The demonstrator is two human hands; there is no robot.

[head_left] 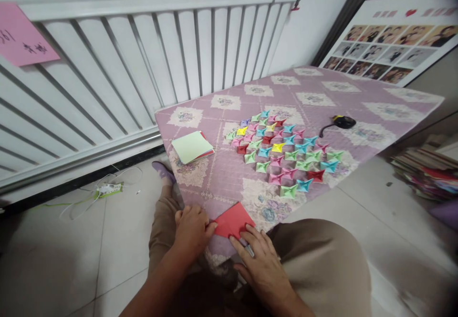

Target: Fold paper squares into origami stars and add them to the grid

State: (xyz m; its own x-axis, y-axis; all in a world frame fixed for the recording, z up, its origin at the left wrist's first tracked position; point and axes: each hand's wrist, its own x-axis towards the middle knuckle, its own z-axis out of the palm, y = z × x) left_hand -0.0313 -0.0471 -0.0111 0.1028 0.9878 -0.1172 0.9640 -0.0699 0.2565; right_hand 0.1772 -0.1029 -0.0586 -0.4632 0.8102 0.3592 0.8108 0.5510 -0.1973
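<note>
- Mauve tablecloth (223,181): quantity one; underlies all paper listed.
- Hands: quantity two. Left hand (192,226) is curled, thumb at the sheet's left corner; whether it pinches cannot be told. Right hand (261,259) is moderately wide, fingertips on the near right edge.
- Red sheet (234,219): quantity one, at the near corner, between the hands. Step in hand, as judged: positioning or creasing. Next move calls for a steady left corner and even right-hand pressure.
- Sheet stack (191,146): quantity one; sheet count cannot be told.
- Folded paper pieces (278,147): roughly forty, multicoloured, in slanted rows.
</note>
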